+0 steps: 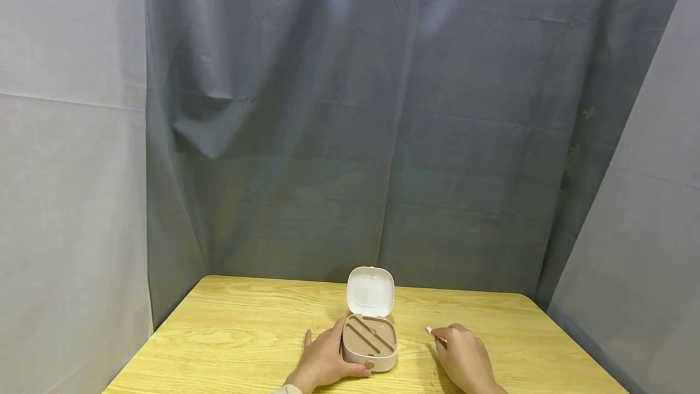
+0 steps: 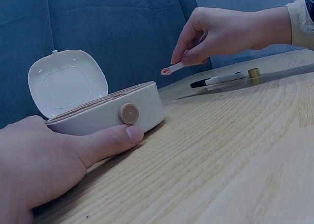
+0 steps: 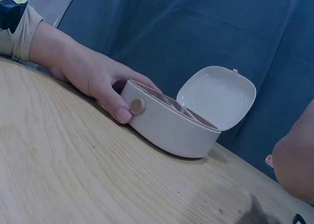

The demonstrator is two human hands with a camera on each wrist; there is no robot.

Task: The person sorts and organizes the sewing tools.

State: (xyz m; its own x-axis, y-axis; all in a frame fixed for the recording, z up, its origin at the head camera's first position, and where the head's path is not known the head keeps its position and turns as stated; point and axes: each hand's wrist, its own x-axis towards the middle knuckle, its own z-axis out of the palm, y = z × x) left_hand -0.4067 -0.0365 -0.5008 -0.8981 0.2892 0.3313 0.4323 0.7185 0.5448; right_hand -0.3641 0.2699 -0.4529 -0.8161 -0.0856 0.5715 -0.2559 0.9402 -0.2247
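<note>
A small white box (image 1: 383, 363) with a brown divided inside stands on the table, its white lid (image 1: 370, 292) raised at the back. My left hand (image 1: 322, 357) holds the box by its left side, the thumb at the front beside a round brown button (image 2: 129, 114). To the right of the box, my right hand (image 1: 465, 354) is raised above the table. Between thumb and fingers it pinches a small white strip with a pink rounded end (image 2: 172, 68); its exact kind is unclear. The right hand hides most of the strip in the right wrist view.
On the wooden table (image 1: 246, 321), a white pen-like stick with a black tip (image 2: 218, 80) lies beneath the right hand. Close to its far end is a small gold-coloured cylinder (image 2: 254, 73). Grey curtains (image 1: 328, 138) hang behind the table and at both sides.
</note>
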